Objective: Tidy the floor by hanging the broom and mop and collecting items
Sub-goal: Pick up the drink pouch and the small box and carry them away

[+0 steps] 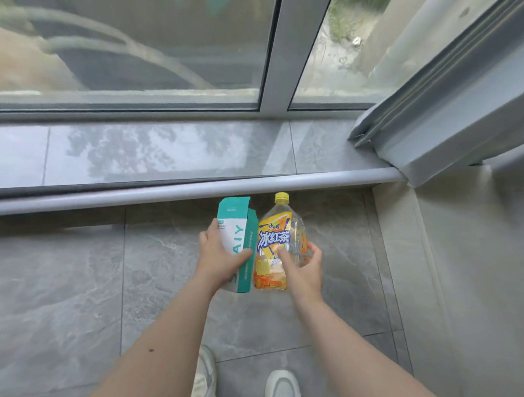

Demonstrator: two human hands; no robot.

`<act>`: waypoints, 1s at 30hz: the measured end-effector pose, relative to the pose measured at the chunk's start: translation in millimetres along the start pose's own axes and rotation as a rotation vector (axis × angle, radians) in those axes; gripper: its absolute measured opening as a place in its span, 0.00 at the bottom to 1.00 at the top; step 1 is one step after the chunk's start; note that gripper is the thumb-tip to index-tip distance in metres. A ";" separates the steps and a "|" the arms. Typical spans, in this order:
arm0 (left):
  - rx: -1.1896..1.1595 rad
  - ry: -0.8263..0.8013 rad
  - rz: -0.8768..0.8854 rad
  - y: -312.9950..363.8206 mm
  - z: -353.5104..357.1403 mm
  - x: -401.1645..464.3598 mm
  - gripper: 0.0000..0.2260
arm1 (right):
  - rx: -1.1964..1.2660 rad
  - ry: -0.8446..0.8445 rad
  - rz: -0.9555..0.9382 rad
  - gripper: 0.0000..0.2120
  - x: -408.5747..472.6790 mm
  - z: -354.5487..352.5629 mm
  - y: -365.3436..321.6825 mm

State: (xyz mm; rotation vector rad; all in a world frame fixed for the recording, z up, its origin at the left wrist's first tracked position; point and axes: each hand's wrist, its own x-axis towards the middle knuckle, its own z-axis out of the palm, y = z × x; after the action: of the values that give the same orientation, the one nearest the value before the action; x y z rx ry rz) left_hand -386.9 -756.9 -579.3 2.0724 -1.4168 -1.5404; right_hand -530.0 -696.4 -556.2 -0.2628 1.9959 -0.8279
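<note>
- Down near the rail [194, 190] that runs along the foot of the window, both hands are held out over the grey tiled floor [64, 297], each with an item in it.
- The left hand [219, 257] grips a teal and white carton [241, 235]: the thumb lies across its white front face and the fingers wrap round the far side. The carton's open top flap points toward the rail and reaches almost to it.
- The right hand [303, 271] holds a clear plastic bottle [282, 236] with a yellow label and yellow cap. The thumb presses on the label and the fingers curl round the bottle's right side. The cap end points at the rail, just short of it.
- Carton and bottle sit side by side just this side of the rail, their edges touching or nearly so; I cannot tell which.
- Two pale shoes [282, 389] show on the floor, well back from the rail, at the bottom edge of the view.
- Beyond the rail lies a glossy tiled sill [162, 151], then the window frame [293, 47].
</note>
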 end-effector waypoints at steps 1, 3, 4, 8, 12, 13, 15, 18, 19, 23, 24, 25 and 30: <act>-0.020 -0.003 0.009 11.6 -8.1 -8.6 0.41 | 0.011 -0.007 -0.017 0.27 -9.2 -3.6 -12.2; -0.071 0.006 0.018 39.2 -26.4 -27.5 0.41 | 0.023 -0.002 -0.072 0.29 -27.3 -12.1 -38.8; -0.098 0.015 0.024 52.3 -34.9 -35.9 0.41 | 0.030 0.002 -0.100 0.30 -34.0 -16.7 -50.4; -0.194 0.021 0.088 115.1 -72.3 -72.1 0.36 | 0.053 0.006 -0.219 0.29 -66.7 -38.4 -103.0; -0.188 0.088 0.177 173.0 -107.4 -103.1 0.38 | 0.090 -0.014 -0.304 0.30 -99.2 -54.0 -158.1; -0.184 0.112 0.203 189.2 -118.0 -113.5 0.39 | 0.099 -0.026 -0.326 0.30 -109.9 -58.5 -176.6; -0.199 0.146 0.243 216.6 -136.1 -132.4 0.38 | 0.131 -0.071 -0.365 0.29 -127.4 -65.4 -208.0; -0.218 0.209 0.302 254.8 -165.7 -165.8 0.35 | 0.169 -0.126 -0.448 0.28 -161.9 -77.4 -257.4; -0.232 0.231 0.318 265.1 -174.1 -176.8 0.34 | 0.169 -0.136 -0.478 0.28 -173.1 -81.3 -271.4; -0.316 0.304 0.376 306.9 -213.0 -224.4 0.35 | 0.183 -0.159 -0.596 0.27 -223.5 -97.0 -330.3; -0.340 0.314 0.387 317.0 -223.2 -237.9 0.37 | 0.176 -0.165 -0.630 0.27 -237.6 -101.2 -343.7; -0.358 0.329 0.402 328.2 -236.1 -253.1 0.38 | 0.173 -0.173 -0.661 0.29 -254.0 -105.6 -359.4; -0.405 0.451 0.467 365.9 -293.0 -317.2 0.38 | 0.191 -0.214 -0.755 0.34 -324.3 -111.5 -414.6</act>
State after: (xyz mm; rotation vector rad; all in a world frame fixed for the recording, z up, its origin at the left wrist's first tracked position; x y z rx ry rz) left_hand -353.8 -808.8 -16.7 1.5693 -1.1837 -0.9902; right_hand -502.3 -799.7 -28.9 -0.9847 1.5908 -1.3794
